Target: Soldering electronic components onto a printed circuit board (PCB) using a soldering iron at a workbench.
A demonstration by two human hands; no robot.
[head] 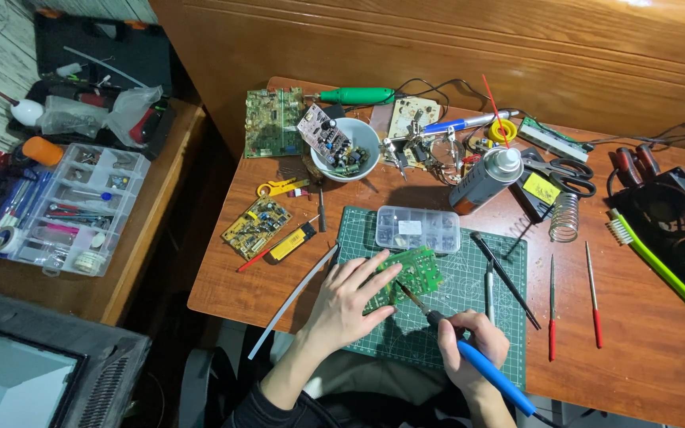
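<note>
left hand (pixel 348 299) grip flat on green circuit board (pixel 407 273) | right hand (pixel 473 341) grip clamped on soldering iron (pixel 469 353), tip at board's 6 o'clock | risk: fingers beside hot tip, burn likely if board slides

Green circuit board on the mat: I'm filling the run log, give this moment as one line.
left hand: pressing green circuit board | right hand: holding blue soldering iron, tip at board | surface: green cutting mat
</note>
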